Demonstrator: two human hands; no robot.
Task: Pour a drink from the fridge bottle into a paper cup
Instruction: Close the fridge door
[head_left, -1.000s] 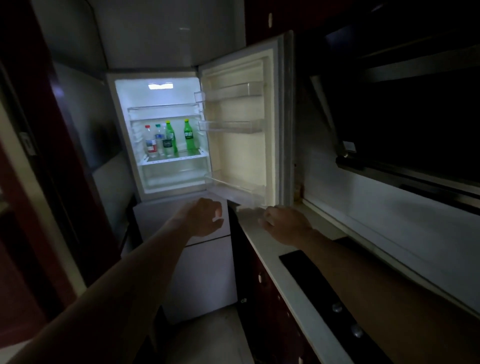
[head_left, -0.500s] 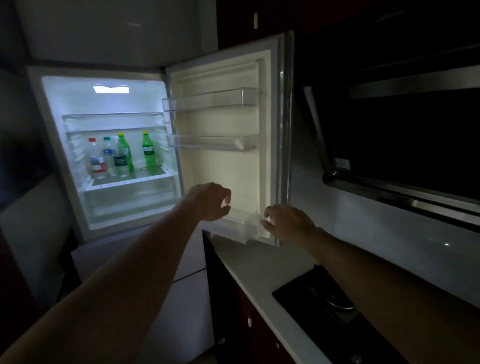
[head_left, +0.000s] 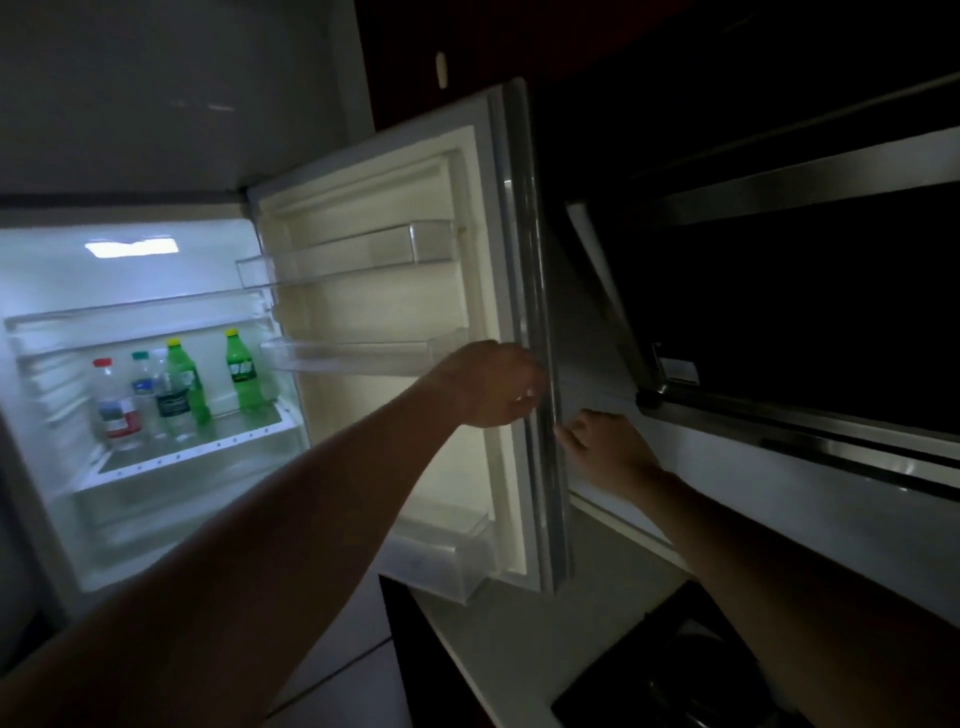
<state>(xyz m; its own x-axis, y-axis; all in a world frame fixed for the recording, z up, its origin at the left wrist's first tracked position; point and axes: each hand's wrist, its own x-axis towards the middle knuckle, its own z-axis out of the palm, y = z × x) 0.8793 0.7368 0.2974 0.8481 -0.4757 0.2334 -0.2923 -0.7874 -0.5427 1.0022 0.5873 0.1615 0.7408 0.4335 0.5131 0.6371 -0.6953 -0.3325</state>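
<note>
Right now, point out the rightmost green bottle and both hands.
rightmost green bottle (head_left: 242, 371): head view, its label.
left hand (head_left: 493, 384): head view, its back.
right hand (head_left: 605, 444): head view, its back.

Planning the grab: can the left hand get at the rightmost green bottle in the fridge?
Probably yes for the left hand: the fridge door is wide open and nothing stands before the rightmost green bottle.

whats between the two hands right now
In the head view, the edge of the open fridge door stands between the left hand and the right hand. Whether the left hand actually grips it is unclear.
</note>
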